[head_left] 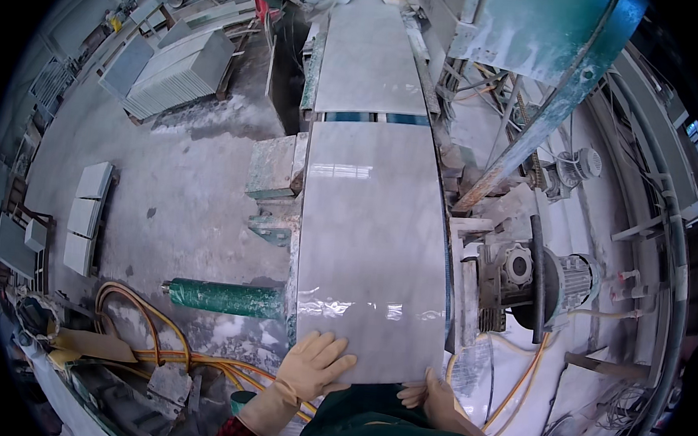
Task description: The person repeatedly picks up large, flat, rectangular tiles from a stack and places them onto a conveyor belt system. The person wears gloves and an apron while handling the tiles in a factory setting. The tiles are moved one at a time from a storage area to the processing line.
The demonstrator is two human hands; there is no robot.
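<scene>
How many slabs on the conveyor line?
2: the near slab, at the left hand and right hand; the far slab, just beyond it. More may be hidden past the picture's top edge.

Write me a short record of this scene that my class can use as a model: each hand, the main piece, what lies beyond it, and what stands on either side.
Left hand: gloved, flat on the near left corner
Right hand: at the near right corner; exact grip unclear
Main piece: near slab, grey, glossy, lying flat
Beyond: far slab, a narrow gap between the two
Left side: green roller; farther off, a stack of slabs
Right side: motor
</scene>
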